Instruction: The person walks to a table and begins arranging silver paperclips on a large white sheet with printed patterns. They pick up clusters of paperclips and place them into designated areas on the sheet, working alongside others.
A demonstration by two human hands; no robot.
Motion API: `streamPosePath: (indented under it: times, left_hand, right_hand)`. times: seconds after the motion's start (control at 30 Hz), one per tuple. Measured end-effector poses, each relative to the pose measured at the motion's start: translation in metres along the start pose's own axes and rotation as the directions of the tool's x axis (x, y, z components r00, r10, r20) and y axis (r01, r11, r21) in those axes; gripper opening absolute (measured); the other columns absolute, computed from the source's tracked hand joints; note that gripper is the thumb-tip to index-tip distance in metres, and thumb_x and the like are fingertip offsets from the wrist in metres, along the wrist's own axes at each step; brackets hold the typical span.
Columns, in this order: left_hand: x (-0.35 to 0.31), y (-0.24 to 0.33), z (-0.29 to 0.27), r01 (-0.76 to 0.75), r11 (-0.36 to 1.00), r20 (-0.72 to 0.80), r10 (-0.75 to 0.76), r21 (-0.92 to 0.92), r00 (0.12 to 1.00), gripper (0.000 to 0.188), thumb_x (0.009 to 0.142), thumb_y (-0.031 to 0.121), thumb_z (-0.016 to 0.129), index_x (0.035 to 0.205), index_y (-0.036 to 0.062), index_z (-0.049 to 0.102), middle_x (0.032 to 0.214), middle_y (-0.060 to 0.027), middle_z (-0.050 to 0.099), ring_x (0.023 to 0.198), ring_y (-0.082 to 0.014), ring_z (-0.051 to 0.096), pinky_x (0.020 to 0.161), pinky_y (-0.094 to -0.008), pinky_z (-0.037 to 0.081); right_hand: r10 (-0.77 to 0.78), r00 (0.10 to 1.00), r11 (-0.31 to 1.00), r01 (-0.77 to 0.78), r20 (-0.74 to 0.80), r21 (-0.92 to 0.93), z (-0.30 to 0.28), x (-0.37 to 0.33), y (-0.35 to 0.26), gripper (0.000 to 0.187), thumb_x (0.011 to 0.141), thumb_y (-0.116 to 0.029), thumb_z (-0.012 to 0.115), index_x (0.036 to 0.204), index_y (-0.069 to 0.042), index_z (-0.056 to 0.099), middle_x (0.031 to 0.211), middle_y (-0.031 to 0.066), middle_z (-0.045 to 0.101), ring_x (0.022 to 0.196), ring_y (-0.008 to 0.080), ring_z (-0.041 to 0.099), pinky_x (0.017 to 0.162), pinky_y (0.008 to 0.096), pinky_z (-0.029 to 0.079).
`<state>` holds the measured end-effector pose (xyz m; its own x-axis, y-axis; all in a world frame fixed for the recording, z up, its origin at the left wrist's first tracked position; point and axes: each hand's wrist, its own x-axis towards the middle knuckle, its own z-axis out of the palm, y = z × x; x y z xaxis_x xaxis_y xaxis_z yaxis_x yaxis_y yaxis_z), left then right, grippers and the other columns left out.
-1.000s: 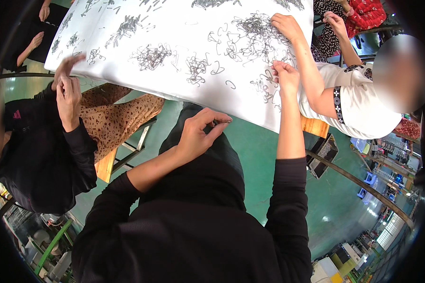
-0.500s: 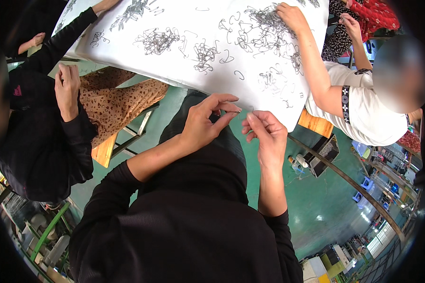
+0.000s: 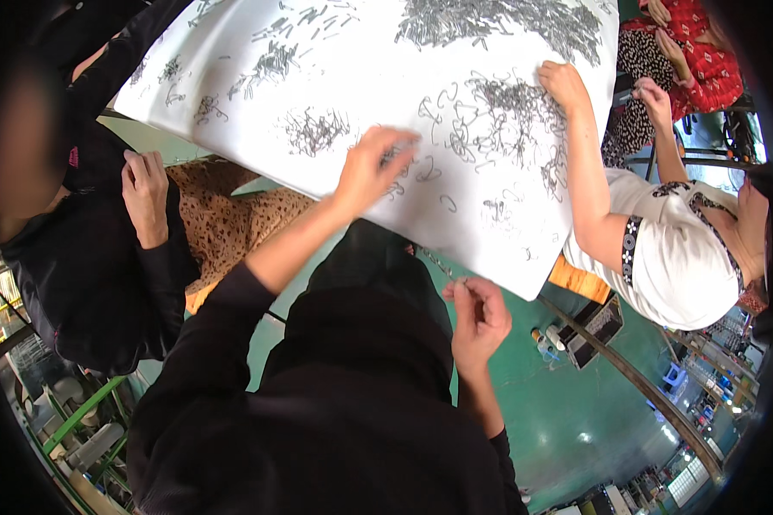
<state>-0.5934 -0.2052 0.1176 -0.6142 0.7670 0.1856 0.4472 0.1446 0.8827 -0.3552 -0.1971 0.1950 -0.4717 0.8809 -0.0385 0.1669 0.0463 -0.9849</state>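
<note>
Stretched over the near edge of the white table [image 3: 352, 94], my left hand [image 3: 374, 172] is blurred, its fingers reaching out and apart. Beneath its fingers is a small pile of bent wire hooks, mostly hidden. My right hand [image 3: 481, 318] is lower, off the table's near edge, thumb and fingers pinched together. From its fingertips a thin grey strand [image 3: 438, 263], chain-like, runs up toward the table edge. A loose hook [image 3: 448, 203] lies to the right of my left hand. A larger heap of bent hooks [image 3: 502, 120] lies farther right.
Many short grey pieces [image 3: 489, 26] cover the far part of the table. Another hook pile [image 3: 313, 130] lies left of my hand. A co-worker's hand [image 3: 563, 83] touches the right-hand heap. At the left, another person's hand [image 3: 146, 193] is raised. A crate [image 3: 597, 335] stands on the floor.
My left hand has left my right hand and moved up over the table. My right hand has dropped lower. The view has shifted, showing more of the far tabletop.
</note>
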Motion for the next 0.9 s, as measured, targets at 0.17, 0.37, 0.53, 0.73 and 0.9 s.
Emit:
streamPosePath:
  times: [0.17,0.37,0.53,0.73,0.9]
  left_hand:
    - [0.145,-0.082,0.006,0.144,0.959,-0.126,-0.116,0.245,0.985,0.023,0.084,0.018,0.065,0.101,0.0031,0.069,0.097,-0.0155,0.066,0.091,-0.0310,0.062,0.081,-0.0381,0.050]
    - [0.207,-0.117,0.026,-0.002,0.746,-0.060,0.056,0.666,0.997,0.021,0.085,0.011,0.056,0.102,0.0043,0.066,0.103,-0.0147,0.062,0.102,-0.0306,0.058,0.084,-0.0407,0.052]
    - [0.213,-0.124,0.019,-0.205,0.558,0.169,0.116,0.804,0.979,0.018,0.085,0.005,0.049,0.096,0.0001,0.062,0.102,-0.0151,0.061,0.101,-0.0312,0.058,0.080,-0.0394,0.055]
    - [0.180,-0.098,0.000,-0.003,0.789,-0.008,0.010,0.614,1.000,0.022,0.082,0.012,0.061,0.102,0.0087,0.070,0.093,-0.0126,0.067,0.087,-0.0256,0.065,0.072,-0.0363,0.053]
    - [0.057,-0.008,0.003,0.191,0.980,0.201,-0.200,0.064,0.959,0.018,0.084,0.014,0.066,0.099,0.0059,0.072,0.079,-0.0046,0.069,0.068,-0.0086,0.059,0.065,-0.0252,0.049]
  right_hand:
    - [-0.040,0.999,0.997,0.039,-0.019,-0.074,-0.002,0.002,0.007,0.009,0.082,0.010,0.064,0.087,0.004,0.060,0.080,0.0115,0.066,0.067,0.0137,0.064,0.060,0.0236,0.051]
    - [0.026,0.998,0.998,-0.029,-0.063,-0.050,0.004,0.003,0.012,0.012,0.080,0.009,0.067,0.089,0.003,0.062,0.081,0.0104,0.067,0.067,0.0126,0.062,0.061,0.0231,0.049]
    - [0.049,0.998,0.993,-0.053,-0.040,-0.104,0.007,0.006,0.011,0.013,0.079,0.008,0.068,0.089,0.001,0.062,0.082,0.0095,0.066,0.067,0.0123,0.062,0.061,0.0226,0.050]
    - [0.010,1.000,0.994,-0.012,-0.015,-0.104,0.012,0.005,0.016,0.011,0.081,0.005,0.068,0.090,0.001,0.062,0.082,0.0088,0.066,0.067,0.0126,0.062,0.061,0.0232,0.050]
    - [0.009,1.000,0.995,-0.007,0.023,-0.097,0.015,0.002,0.022,0.008,0.083,0.001,0.067,0.090,0.001,0.062,0.081,0.0087,0.065,0.067,0.0127,0.063,0.061,0.0237,0.051]
